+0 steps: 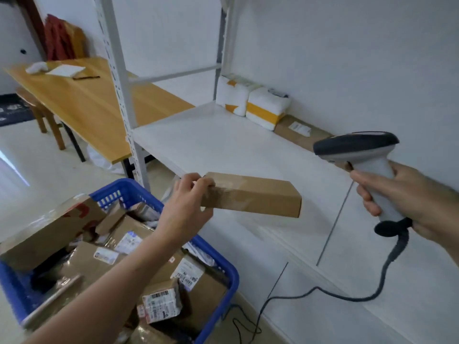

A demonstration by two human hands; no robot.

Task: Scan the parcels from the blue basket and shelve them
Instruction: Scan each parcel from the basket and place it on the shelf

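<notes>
My left hand [185, 207] grips one end of a long brown cardboard parcel [258, 197] and holds it level above the front of the white shelf [223, 145]. My right hand [407, 199] grips the handle of a grey barcode scanner [360, 150], whose dark head points left, above and to the right of the parcel. The blue basket [218, 254] sits at the lower left, filled with several labelled cardboard parcels. At the back of the shelf lie two white and yellow padded parcels [250, 100] and a flat brown box [300, 135].
The scanner's black cable [330, 294] hangs down across the lower shelf. White shelf uprights [124, 100] rise on the left. A wooden table [82, 100] with paper and a pen stands behind the shelf. A wooden stool [42, 112] sits under it.
</notes>
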